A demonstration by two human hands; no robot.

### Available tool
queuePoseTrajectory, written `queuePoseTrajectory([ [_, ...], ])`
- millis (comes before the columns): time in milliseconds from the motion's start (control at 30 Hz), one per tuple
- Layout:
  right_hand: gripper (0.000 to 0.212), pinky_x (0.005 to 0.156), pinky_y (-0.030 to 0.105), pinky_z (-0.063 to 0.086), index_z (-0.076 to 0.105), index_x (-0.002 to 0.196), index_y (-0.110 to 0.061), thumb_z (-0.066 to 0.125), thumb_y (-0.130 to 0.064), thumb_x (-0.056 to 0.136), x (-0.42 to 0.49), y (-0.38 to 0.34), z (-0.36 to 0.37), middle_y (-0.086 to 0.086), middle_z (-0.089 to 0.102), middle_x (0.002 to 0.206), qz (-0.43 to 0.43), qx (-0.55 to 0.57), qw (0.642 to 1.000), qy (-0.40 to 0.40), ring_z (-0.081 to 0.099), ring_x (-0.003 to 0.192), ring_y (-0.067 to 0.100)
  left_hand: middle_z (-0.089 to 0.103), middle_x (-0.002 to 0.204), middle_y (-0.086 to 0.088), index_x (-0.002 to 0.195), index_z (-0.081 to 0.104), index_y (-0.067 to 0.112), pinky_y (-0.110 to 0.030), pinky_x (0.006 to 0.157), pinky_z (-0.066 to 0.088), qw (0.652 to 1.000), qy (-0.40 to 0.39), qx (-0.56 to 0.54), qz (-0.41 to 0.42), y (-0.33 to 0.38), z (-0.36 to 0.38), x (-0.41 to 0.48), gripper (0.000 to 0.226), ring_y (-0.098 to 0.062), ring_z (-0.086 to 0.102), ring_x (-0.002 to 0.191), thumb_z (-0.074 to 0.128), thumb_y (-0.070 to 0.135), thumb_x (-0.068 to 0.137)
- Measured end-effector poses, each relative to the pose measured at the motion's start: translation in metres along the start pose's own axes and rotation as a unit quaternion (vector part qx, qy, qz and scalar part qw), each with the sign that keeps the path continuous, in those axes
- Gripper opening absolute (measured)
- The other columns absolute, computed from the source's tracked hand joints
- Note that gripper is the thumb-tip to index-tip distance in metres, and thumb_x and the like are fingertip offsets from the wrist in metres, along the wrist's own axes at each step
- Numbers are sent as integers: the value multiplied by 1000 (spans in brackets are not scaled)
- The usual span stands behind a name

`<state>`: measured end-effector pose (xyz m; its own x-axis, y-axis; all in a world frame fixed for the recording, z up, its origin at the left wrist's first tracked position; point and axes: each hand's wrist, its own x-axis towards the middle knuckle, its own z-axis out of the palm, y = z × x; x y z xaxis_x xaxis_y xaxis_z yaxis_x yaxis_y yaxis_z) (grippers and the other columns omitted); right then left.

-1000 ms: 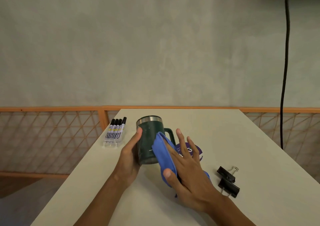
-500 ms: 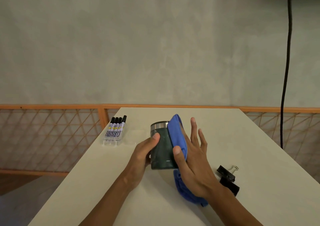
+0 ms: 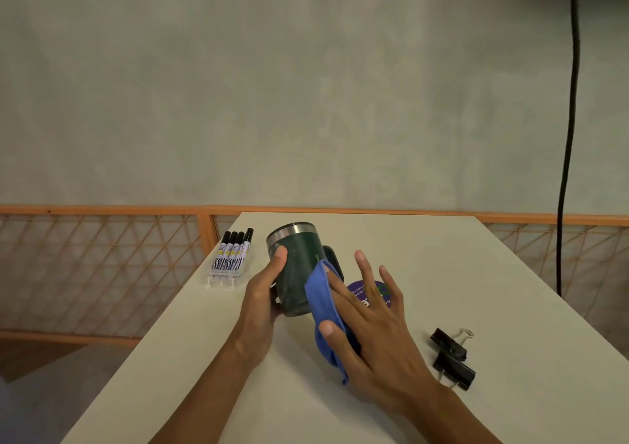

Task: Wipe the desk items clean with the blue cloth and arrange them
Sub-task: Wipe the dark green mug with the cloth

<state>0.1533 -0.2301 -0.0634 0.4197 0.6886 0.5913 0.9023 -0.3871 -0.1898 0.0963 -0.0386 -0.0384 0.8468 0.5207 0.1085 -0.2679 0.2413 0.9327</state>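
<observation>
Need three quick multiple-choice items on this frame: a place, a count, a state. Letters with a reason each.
1. Where do the markers lie? A) left of the mug, at the table's edge B) inside the mug C) in a drawer
2. How many black clips are there? A) one B) two C) four
3. What is the mug's state? A) standing untouched B) upside down C) gripped by the left hand, cloth against it
Answers: 1 A, they lie by the left edge, beside the mug. 2 B, two lie near the right hand. 3 C, the right hand holds the cloth to its side.
</observation>
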Motion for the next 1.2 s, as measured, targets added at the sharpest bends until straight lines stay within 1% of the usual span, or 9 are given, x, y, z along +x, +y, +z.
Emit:
queuePoseTrajectory([
  [167,53,128,63,-1,39,165,-34,27,-51,116,0,6,-2,-23,20,174,-21,-4,999,24,-4,167,25,77,132,-8,129,78,31,-64,109,54,1000,-3,3,7,1,-2,0,51,-32,70,128,61,67,97],
  [333,54,128,62,-3,45,162,-34,27,-54,115,1,-1,1,-23,17,176,-36,2,999,24,-3,167,26,77,130,-10,138,70,24,-58,107,56,1000,-1,26,3,-4,2,-2,55,-33,72,124,50,64,105],
  [467,52,129,64,-5,55,154,-37,25,-55,115,2,1,0,-25,21,174,-37,4,999,21,-3,167,25,80,123,-7,124,78,30,-57,103,58,1000,8,25,16,-4,1,-3,43,-33,74,120,52,58,104],
  [600,49,128,65,1,39,162,-44,27,-51,115,-1,13,-1,-30,22,172,-18,27,998,45,1,167,23,81,120,-1,102,84,47,-51,100,59,999,18,-9,27,1,3,-3,30,-26,75,118,55,54,98],
  [700,52,128,62,3,16,166,-54,27,-52,115,-3,16,0,-41,4,170,3,56,997,55,0,167,19,80,123,-2,114,81,38,-53,104,57,999,31,-27,27,1,0,1,31,-27,75,120,58,52,98],
  [800,55,129,64,5,36,165,-37,26,-56,115,-3,7,3,-31,14,174,1,74,997,21,-1,167,19,80,125,-5,121,78,32,-56,107,56,1000,23,-2,21,-1,0,0,40,-30,74,122,54,56,100],
  [900,54,128,62,3,51,157,-34,24,-56,115,-2,0,4,-26,16,175,-12,64,998,10,-1,167,20,79,126,-8,118,82,36,-61,110,54,999,-11,42,-1,-6,2,-3,43,-31,74,122,49,58,103],
  [1067,53,129,57,4,32,166,-41,22,-54,115,-2,5,-2,-26,16,175,29,99,994,24,-2,167,16,77,133,-7,118,82,38,-60,110,54,999,-35,14,-23,0,-1,-1,37,-30,71,126,53,57,105],
  [1200,53,129,53,5,5,166,-55,21,-51,116,-3,4,-5,-24,17,176,26,117,992,31,0,167,15,72,140,-12,134,73,23,-62,110,53,997,-71,26,-28,2,-11,2,50,-34,67,132,57,56,100],
])
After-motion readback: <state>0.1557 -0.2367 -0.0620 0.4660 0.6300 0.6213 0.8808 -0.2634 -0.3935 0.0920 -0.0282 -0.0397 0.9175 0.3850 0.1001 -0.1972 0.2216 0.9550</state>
